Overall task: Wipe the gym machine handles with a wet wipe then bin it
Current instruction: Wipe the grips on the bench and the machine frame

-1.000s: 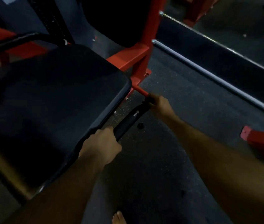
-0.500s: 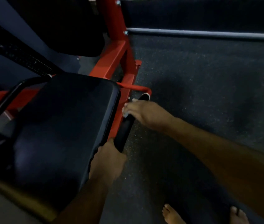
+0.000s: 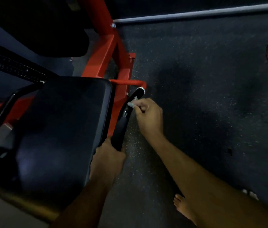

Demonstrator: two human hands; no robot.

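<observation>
Left hand (image 3: 109,153) clenching handle (image 3: 121,127) beside seat edge (image 3: 108,112), right hand (image 3: 148,116) pinching wipe (image 3: 132,103) against it

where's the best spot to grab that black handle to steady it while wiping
Grip the black handle at its near lower end, coming from below as the left hand does. The long bar slants away, leaving the far end free for the right hand pinching the wet wipe.

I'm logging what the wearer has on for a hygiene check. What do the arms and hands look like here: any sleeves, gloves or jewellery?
Both forearms are bare as far as the frame shows: no sleeves and no gloves. The left hand and right hand show no watch or wristband. The dim, soft picture could hide a thin ring.
</observation>
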